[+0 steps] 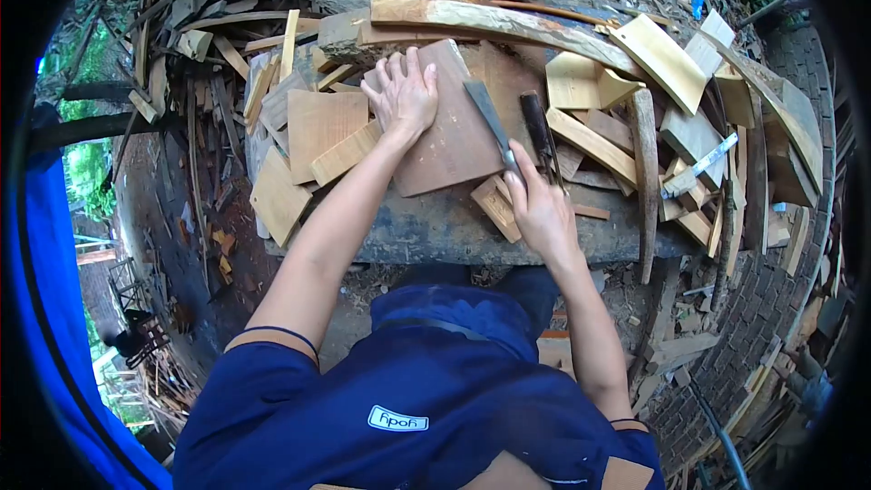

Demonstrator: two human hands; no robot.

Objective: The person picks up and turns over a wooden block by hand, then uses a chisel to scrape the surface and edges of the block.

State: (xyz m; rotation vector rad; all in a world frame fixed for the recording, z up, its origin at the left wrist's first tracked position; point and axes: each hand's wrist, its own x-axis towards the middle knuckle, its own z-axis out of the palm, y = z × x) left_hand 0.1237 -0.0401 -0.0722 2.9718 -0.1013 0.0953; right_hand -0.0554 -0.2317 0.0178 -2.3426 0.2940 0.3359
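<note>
A flat reddish-brown board (458,141) lies tilted on the dark workbench (408,229). My left hand (404,95) rests on its upper left part, palm down with the fingers spread. My right hand (543,210) is wrapped round the handle end of a flat metal tool (488,116), whose broad blade reaches over the board's right side. Just right of the blade is a dark-handled tool (537,125). Below the board's right corner sits a small wooden block (496,207), near my right hand.
Light wood pieces (327,122) lie left of the board. More offcuts (594,145) and a curved stick (645,172) are on the right. A long curved timber (508,20) spans the back. A blue-white tool (699,168) rests among the right pieces.
</note>
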